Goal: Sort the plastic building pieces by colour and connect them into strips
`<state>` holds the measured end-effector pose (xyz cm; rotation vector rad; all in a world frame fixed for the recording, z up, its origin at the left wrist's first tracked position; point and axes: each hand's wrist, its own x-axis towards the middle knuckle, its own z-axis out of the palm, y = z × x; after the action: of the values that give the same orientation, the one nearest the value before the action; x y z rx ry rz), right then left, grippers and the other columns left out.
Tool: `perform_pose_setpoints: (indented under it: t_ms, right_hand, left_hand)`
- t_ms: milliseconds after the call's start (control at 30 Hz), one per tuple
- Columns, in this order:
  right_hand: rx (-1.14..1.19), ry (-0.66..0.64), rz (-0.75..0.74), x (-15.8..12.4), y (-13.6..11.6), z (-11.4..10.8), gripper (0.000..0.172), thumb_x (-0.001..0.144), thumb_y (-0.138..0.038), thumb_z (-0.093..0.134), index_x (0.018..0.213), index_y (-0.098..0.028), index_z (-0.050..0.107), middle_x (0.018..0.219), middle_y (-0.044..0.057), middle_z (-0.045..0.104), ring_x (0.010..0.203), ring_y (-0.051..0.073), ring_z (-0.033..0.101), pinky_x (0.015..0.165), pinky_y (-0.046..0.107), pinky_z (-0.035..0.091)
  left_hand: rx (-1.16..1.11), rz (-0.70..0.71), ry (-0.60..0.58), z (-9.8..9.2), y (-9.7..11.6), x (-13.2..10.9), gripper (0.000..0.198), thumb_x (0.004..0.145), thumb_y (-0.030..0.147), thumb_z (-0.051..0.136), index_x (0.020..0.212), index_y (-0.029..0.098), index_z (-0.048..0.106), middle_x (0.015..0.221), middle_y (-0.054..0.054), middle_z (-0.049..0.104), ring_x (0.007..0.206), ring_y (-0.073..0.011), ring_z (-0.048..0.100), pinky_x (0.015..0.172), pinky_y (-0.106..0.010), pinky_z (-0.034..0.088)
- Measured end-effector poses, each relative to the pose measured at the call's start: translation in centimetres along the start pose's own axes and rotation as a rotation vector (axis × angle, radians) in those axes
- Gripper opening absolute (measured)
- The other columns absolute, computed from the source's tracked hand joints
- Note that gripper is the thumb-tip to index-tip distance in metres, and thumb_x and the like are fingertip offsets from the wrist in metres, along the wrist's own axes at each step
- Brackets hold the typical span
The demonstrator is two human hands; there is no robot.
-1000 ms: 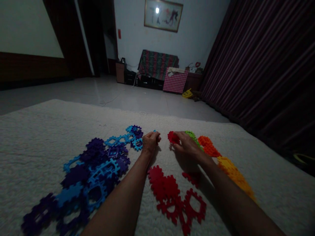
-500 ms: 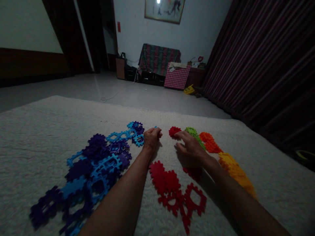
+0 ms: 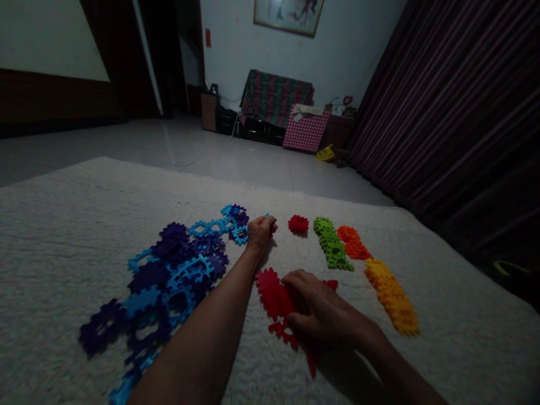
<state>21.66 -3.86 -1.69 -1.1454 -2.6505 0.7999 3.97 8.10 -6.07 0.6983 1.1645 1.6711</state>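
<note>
Flat toothed plastic puzzle tiles lie sorted by colour on a cream carpet. My left hand rests as a closed fist beside the blue and purple pile; a sliver of blue shows at its knuckles. My right hand lies palm down over the near red tiles, fingers curled onto them. A single small red tile sits alone farther out. To its right run a green row, an orange row and a yellow-orange row.
Beyond the carpet is bare grey floor. A covered sofa and a red checked box stand against the far wall. A dark striped curtain runs along the right side.
My right hand let go of the small red tile, left it at the far spot and drew back toward me onto the near red tiles. My left fist stayed put.
</note>
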Motion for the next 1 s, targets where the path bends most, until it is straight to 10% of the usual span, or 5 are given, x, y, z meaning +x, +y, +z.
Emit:
perform_pose_setpoints:
  t_ms: [267, 467, 800, 1000]
  right_hand:
    - [0.106, 0.1, 0.104, 0.7, 0.7, -0.9, 0.01, 0.075, -0.013, 0.055, 0.082, -0.02, 0.058, 0.08, 0.001, 0.063, 0.074, 0.016, 0.057, 0.067, 0.027, 0.043]
    - [0.004, 0.532, 0.056, 2.3, 3.4, -0.3, 0.006, 0.081, -0.015, 0.052, 0.081, -0.021, 0.054, 0.085, 0.003, 0.061, 0.08, 0.018, 0.057, 0.074, 0.031, 0.045]
    - [-0.021, 0.287, 0.032, 1.9, 6.1, -0.1, 0.046, 0.073, -0.014, 0.055, 0.118, -0.024, 0.053, 0.126, 0.009, 0.055, 0.114, 0.024, 0.052, 0.098, 0.039, 0.043]
    - [-0.09, 0.19, 0.036, 2.5, 4.5, -1.2, 0.018, 0.09, -0.023, 0.049, 0.103, -0.023, 0.06, 0.109, 0.007, 0.063, 0.102, 0.022, 0.056, 0.091, 0.036, 0.043]
  left_hand:
    - [0.011, 0.021, -0.01, -0.1, -0.6, 0.5, 0.026, 0.059, 0.041, 0.067, 0.06, 0.015, 0.065, 0.053, -0.001, 0.058, 0.047, -0.0082, 0.045, 0.044, -0.02, 0.031]
    - [0.02, 0.022, -0.008, -0.1, -0.4, 0.2, 0.024, 0.059, 0.039, 0.067, 0.057, 0.015, 0.063, 0.052, -0.001, 0.057, 0.046, -0.008, 0.045, 0.044, -0.02, 0.03]
    - [0.054, 0.034, -0.007, -0.2, -0.7, 0.6, 0.025, 0.06, 0.039, 0.067, 0.057, 0.015, 0.063, 0.052, -0.001, 0.057, 0.046, -0.0078, 0.044, 0.043, -0.02, 0.03]
    - [0.042, 0.024, -0.009, -0.1, -0.5, 0.4, 0.025, 0.059, 0.04, 0.066, 0.059, 0.015, 0.064, 0.053, -0.001, 0.058, 0.046, -0.0081, 0.045, 0.044, -0.02, 0.031]
